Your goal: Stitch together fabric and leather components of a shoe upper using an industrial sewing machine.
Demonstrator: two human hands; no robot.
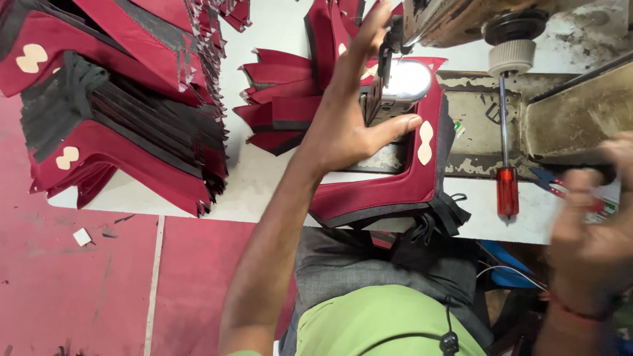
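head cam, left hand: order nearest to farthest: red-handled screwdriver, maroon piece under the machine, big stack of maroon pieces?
From the left hand:
1. Maroon piece, right under it at the machine.
2. Red-handled screwdriver, across the table toward the blurred right hand.
3. Big stack of maroon pieces, far opposite edge.

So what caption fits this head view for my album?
Left hand pressing a red shoe-upper piece at a sewing machine; blurred right hand beside a screwdriver.
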